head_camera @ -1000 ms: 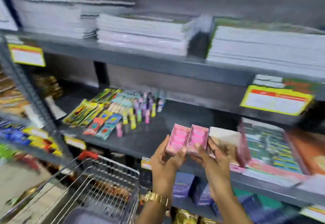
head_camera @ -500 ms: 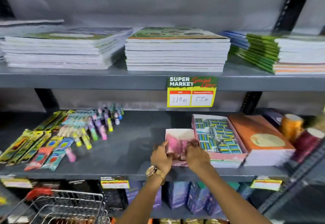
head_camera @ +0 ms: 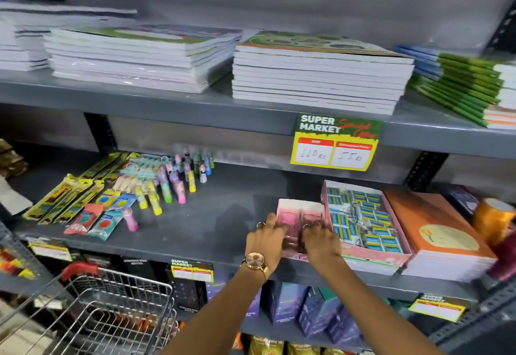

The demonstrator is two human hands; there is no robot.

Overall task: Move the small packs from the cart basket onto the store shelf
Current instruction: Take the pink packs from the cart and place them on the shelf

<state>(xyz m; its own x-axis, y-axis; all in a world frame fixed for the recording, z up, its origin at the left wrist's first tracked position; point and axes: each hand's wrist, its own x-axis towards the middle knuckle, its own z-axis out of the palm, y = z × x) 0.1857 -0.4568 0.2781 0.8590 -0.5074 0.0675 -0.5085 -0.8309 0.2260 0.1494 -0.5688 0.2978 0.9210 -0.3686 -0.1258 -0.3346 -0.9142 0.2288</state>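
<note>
On the grey middle shelf [head_camera: 223,215], both hands press down on small pink packs [head_camera: 300,212], blurred, lying in a pink open box. Left hand [head_camera: 265,239], with a watch at the wrist, curls its fingers over the left packs; right hand [head_camera: 321,239] curls over the right ones. Just right sits a pink tray [head_camera: 363,259] full of small blue boxes. Below left stands the wire cart basket [head_camera: 117,312]; its contents are unclear.
</note>
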